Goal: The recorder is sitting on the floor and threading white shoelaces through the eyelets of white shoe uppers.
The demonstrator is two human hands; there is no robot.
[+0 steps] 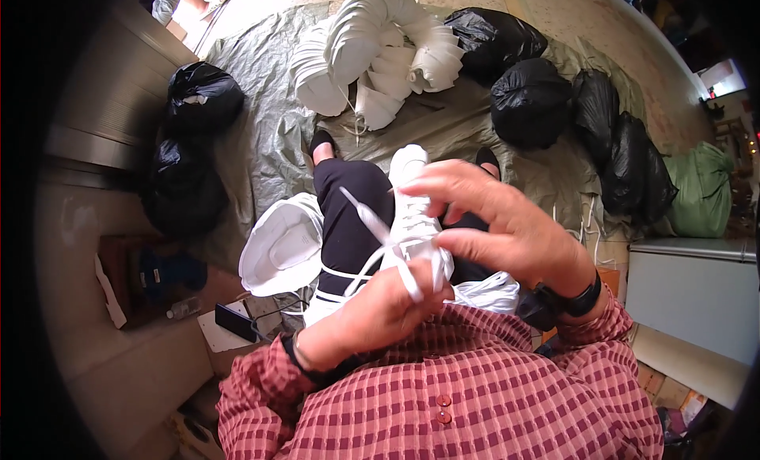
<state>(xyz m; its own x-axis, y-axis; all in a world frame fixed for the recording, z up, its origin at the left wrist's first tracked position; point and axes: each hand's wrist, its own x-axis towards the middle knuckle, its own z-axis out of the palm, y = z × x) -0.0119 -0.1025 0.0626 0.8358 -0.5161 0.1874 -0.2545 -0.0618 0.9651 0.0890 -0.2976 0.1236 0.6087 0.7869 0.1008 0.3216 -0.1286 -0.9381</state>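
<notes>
Between my knees lies a white lace-up shoe upper (409, 161), its toe pointing away from me. My left hand (380, 302) is closed at its near end, and a white shoelace (412, 283) loops over the fingers. What the fingertips pinch is partly hidden. The pale tip of the lace sticks out to the left, blurred, above my thigh. My right hand (503, 222) arches over the upper from the right, thumb and fingers apart, with the fingertips near the lacing.
A chain of white uppers (380, 48) is heaped on the grey sheet (273, 88) ahead. Another white piece (281, 246) lies by my left thigh, and a bundle of white laces (487, 292) at my right. Black bags (530, 104) stand on both sides. A grey box (697, 294) sits at the right.
</notes>
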